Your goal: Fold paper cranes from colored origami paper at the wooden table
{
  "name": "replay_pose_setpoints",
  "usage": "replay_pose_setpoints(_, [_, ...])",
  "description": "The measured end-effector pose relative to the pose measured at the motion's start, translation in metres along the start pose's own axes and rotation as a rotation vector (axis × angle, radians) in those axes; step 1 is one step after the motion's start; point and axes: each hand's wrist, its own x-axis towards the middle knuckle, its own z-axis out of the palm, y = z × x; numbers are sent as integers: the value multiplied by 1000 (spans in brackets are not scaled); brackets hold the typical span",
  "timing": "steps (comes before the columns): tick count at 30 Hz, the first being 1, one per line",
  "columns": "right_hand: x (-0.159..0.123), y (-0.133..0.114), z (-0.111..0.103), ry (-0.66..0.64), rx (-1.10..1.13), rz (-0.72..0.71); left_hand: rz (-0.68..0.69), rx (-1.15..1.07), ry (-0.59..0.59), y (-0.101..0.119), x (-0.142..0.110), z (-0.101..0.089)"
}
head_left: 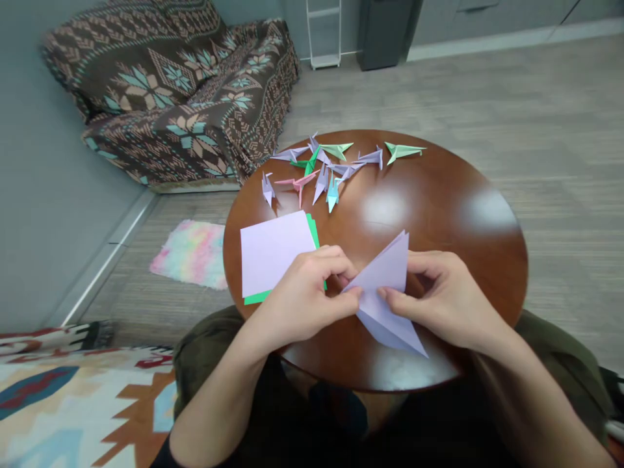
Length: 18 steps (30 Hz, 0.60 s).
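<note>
A folded sheet of lilac origami paper (383, 305) is held up above the near part of the round table, its layers partly spread at the top and bottom points. My left hand (316, 286) pinches its left corner between thumb and fingers. On the other side, my right hand (439, 292) grips the paper with the thumb on the front face and the fingers behind, where they are partly hidden. Beside my left hand lies a stack of square paper (277, 250), lilac on top with green sheets showing from under it.
Several folded paper cranes in lilac, green, pink and blue, among them a pink crane (298, 184) and a pale green crane (402, 151), lie along the far side of the brown round table (468, 260). A sofa (195, 97) with a patterned cover stands beyond, left of a grey floor.
</note>
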Motion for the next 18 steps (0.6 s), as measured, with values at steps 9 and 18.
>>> replay_pose_setpoints(9, [-2,5,-7,20,29,37,-25,9,5,-5,-1,-4])
replay_pose_setpoints(18, [-2,6,-19,-7,24,38,-34,-8,20,-6,-3,-10])
